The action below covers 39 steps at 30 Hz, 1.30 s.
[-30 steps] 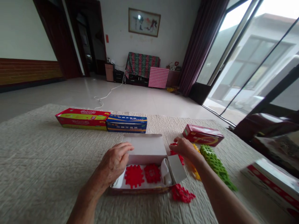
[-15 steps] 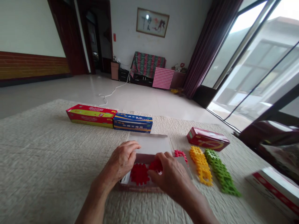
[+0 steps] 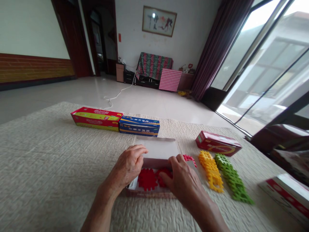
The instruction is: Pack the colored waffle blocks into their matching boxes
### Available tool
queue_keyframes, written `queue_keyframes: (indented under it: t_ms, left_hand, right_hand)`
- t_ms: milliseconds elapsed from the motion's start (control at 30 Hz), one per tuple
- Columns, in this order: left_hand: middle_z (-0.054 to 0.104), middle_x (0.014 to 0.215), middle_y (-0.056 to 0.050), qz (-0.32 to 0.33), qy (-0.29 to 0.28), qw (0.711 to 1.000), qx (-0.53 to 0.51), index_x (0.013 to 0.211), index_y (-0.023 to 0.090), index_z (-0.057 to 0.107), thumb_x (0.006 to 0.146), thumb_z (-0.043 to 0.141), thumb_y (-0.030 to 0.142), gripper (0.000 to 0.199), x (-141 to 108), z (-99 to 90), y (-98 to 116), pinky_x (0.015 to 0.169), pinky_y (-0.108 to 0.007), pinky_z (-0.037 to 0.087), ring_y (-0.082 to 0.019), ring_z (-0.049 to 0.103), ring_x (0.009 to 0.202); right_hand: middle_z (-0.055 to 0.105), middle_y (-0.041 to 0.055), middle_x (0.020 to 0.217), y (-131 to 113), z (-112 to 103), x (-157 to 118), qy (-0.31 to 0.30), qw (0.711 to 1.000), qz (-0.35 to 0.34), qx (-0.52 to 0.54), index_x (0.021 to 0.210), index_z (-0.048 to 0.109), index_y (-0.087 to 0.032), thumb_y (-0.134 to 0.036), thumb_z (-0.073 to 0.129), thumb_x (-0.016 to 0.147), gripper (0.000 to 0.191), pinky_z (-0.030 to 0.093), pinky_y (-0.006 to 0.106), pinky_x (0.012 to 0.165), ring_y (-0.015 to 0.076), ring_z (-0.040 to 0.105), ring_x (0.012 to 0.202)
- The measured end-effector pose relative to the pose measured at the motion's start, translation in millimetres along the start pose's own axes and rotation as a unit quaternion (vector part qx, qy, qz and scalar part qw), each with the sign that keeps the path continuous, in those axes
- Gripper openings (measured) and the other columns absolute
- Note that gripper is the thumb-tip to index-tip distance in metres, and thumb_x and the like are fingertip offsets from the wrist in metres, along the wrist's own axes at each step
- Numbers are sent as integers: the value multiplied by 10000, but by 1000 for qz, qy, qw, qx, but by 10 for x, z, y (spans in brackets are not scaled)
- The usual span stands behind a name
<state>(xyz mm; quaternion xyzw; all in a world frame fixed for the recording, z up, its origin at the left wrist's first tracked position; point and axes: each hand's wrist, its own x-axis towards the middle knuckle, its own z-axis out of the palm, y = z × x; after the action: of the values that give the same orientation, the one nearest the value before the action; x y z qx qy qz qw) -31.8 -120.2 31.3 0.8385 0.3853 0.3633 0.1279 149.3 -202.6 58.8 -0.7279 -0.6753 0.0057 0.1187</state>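
An open cardboard box (image 3: 152, 194) lies in front of me, its white lid (image 3: 159, 148) folded back. Inside are two red toothed plastic pieces, the left one (image 3: 147, 179) flat and the right one (image 3: 164, 176) partly covered by my thumb. My left hand (image 3: 130, 163) is closed around the box's left side, fingers bent by the lid. Over the right side, my right hand (image 3: 183, 177) has its thumb apart from its fingers, the thumb at the right red piece. Its other fingertips are partly hidden near the side flap (image 3: 192, 165).
Beyond the box stand a red-and-yellow box (image 3: 96, 118) and a blue box (image 3: 139, 125). To the right lie pink (image 3: 189, 159), yellow (image 3: 211, 171) and green (image 3: 233, 178) interlocking pieces, a dark red box (image 3: 218, 142) and a white-and-red box (image 3: 286, 196). A textured mat (image 3: 60, 167) lies underneath.
The right red piece, held raised in my right hand before, now lies lower in the box. My right hand has shifted right and its fingers have loosened. My left hand stays by the box.
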Motion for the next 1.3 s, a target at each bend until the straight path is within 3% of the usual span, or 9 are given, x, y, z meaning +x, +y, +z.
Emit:
queue_keyframes:
  t_ms: [133, 267, 400, 500, 667, 767, 1100, 1300]
  left_hand:
    - [718, 1076, -79, 5, 1, 1000, 7, 986, 164, 710, 788, 435, 45, 359, 2, -4, 5, 947, -324, 516, -195, 657, 1031]
    - [718, 1076, -85, 12, 5, 1000, 23, 974, 157, 711, 789, 421, 68, 355, 0, 20, -27, 947, -324, 516, -195, 663, 1023]
    - [719, 1071, -91, 32, 12, 999, 38, 972, 162, 713, 799, 417, 117, 347, -18, 74, -114, 934, -344, 525, -208, 670, 1014]
    - [718, 1080, -86, 37, 11, 998, 52, 983, 181, 714, 801, 425, 145, 344, -27, 115, -178, 927, -355, 528, -217, 672, 1016]
    - [723, 1064, -90, 50, 3, 996, 67, 973, 174, 716, 800, 422, 158, 341, -6, 119, -171, 919, -355, 528, -223, 679, 992]
    - [723, 1063, -95, 52, -9, 996, 77, 967, 165, 715, 796, 415, 151, 345, 8, 88, -125, 936, -359, 515, -228, 674, 999]
    - [721, 1043, -93, 65, -40, 993, 86, 972, 158, 710, 795, 417, 93, 349, 118, -23, -6, 905, -334, 512, -216, 676, 965]
    - [722, 1026, -69, 44, 18, 999, 7, 961, 186, 705, 835, 505, 157, 238, 183, -132, -126, 829, -272, 510, -185, 669, 949]
  right_hand:
    - [610, 44, 870, 222, -187, -67, 93, 995, -1, 48, 889, 610, -218, -363, 537, 845, 169, 403, 295, 620, 181, 597, 715]
    - [643, 29, 853, 686, -300, -117, 213, 973, 40, 76, 843, 632, -235, -367, 511, 866, 181, 417, 283, 634, 160, 604, 699]
    - [662, 37, 879, 1156, -99, -100, 286, 952, 58, 89, 867, 649, -222, -303, 514, 847, 159, 434, 280, 635, 164, 620, 705]
    - [658, 32, 849, 1336, 181, -49, 309, 943, 40, 120, 837, 658, -220, -262, 529, 834, 135, 449, 279, 634, 166, 620, 699]
    - [651, 63, 873, 1298, 636, -1, 365, 916, 26, 164, 862, 636, -189, -237, 466, 878, 177, 481, 271, 643, 163, 621, 734]
    - [653, 76, 899, 1251, 788, -20, 380, 904, 9, 193, 892, 630, -184, -236, 439, 897, 198, 491, 269, 650, 169, 627, 786]
    - [651, 20, 717, 1317, 813, -79, 379, 885, -17, 269, 833, 632, -181, -219, 511, 861, 130, 464, 246, 582, 136, 596, 609]
    - [654, 7, 683, 1335, 814, -81, 381, 872, -27, 307, 825, 642, -184, -203, 535, 831, 109, 453, 248, 581, 139, 599, 586]
